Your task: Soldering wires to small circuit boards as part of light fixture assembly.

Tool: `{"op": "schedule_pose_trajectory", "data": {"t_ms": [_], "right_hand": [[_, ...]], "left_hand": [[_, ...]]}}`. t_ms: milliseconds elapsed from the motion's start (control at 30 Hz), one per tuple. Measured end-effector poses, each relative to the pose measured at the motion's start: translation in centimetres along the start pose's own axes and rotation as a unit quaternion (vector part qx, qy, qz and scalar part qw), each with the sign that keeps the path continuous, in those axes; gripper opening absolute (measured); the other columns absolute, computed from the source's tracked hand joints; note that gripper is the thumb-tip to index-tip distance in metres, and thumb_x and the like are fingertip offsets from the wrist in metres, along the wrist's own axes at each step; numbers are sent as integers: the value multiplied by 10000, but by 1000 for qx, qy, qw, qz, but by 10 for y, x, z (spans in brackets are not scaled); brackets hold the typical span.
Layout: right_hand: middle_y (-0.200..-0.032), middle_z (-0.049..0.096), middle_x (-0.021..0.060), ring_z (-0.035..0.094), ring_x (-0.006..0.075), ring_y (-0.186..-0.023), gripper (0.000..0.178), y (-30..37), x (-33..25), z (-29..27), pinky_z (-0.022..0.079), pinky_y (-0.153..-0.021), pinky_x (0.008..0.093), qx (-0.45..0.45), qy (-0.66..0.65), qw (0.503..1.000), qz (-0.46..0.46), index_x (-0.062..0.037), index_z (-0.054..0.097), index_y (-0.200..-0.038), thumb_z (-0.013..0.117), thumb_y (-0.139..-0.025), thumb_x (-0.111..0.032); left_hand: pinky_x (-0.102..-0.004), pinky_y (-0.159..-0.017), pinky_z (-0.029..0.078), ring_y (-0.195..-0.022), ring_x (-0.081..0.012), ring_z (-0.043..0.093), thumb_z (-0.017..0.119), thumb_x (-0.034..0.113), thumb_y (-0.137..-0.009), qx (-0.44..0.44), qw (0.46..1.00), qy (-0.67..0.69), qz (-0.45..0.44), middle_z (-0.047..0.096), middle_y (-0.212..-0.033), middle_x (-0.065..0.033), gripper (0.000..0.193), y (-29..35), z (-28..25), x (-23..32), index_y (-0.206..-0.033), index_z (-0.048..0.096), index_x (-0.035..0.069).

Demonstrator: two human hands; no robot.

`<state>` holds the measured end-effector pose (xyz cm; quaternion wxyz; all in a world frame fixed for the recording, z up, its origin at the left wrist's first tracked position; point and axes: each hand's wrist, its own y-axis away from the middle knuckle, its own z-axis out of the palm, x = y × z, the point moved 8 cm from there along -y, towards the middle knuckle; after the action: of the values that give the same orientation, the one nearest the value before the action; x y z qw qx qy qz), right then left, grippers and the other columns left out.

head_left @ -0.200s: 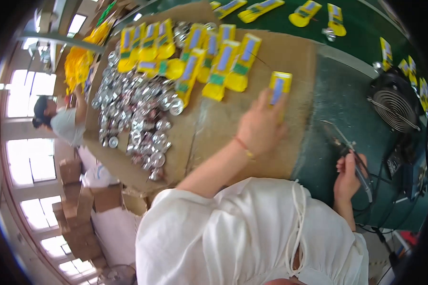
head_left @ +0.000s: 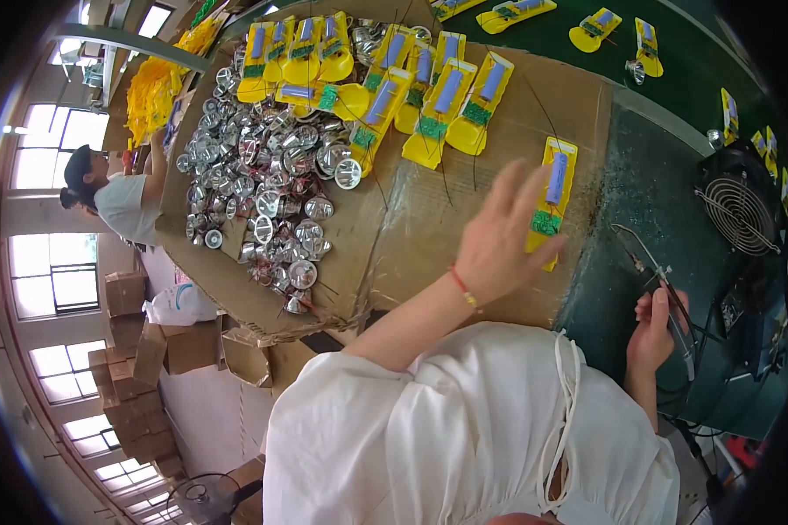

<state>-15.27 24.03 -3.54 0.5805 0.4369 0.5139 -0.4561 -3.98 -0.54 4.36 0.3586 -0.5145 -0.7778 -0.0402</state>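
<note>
My left hand (head_left: 499, 241) is open, its fingers spread just left of a yellow plastic casing (head_left: 561, 160). That casing holds a purple cylindrical battery cell (head_left: 557, 181) and a small green circuit board (head_left: 546, 221), and it lies alone on the cardboard sheet (head_left: 499, 297). Whether my thumb touches its lower end, I cannot tell. In my right hand (head_left: 652, 328), at the right, is a soldering iron (head_left: 653, 282) with a thin curved metal tube fixed along it; its tip points up and left, over the dark green bench.
Several similar yellow casings (head_left: 451, 92) lie at the far side, beside a heap of shiny reflector cups (head_left: 271, 175). A black fan with a wire grille (head_left: 740, 214) stands at right. More casings rest on a green belt (head_left: 552, 39) beyond. Another person (head_left: 127, 206) works at far left.
My left hand has drawn off the lone casing to its left, uncovering the circuit board. The whole view has shifted slightly; my right hand still holds the soldering iron.
</note>
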Motion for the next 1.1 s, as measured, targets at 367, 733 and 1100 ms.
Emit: {"op": "schedule_pose_trajectory", "data": {"t_ms": [367, 733, 1100], "right_hand": [[-657, 553, 46, 506, 85, -546, 159, 16, -6, 11, 379, -486, 186, -30, 10, 999, -22, -4, 541, -921, 570, -844, -141], [-663, 569, 71, 529, 103, -548, 173, 19, -11, 16, 399, -485, 192, -26, 1, 1000, -2, 9, 538, -916, 589, -820, -126], [-655, 574, 74, 529, 103, -540, 173, 24, -15, 18, 407, -488, 199, -36, 5, 999, -5, 14, 539, -907, 597, -816, -121]], "left_hand": [[-412, -747, 438, -929, -318, 537, 705, 175, -691, 161, 911, -340, -167, 497, -1068, -128, 445, 34, -122, -154, -1092, 524, 109], [-317, -599, 473, -696, -237, 574, 656, 29, -697, 119, 974, -178, 79, 580, -798, -64, 158, 82, -61, -68, -841, 609, 71], [-391, -505, 439, -583, -330, 606, 572, 431, -799, 28, 864, -382, -326, 608, -609, -165, 441, 80, -117, -148, -633, 651, 29]]}}
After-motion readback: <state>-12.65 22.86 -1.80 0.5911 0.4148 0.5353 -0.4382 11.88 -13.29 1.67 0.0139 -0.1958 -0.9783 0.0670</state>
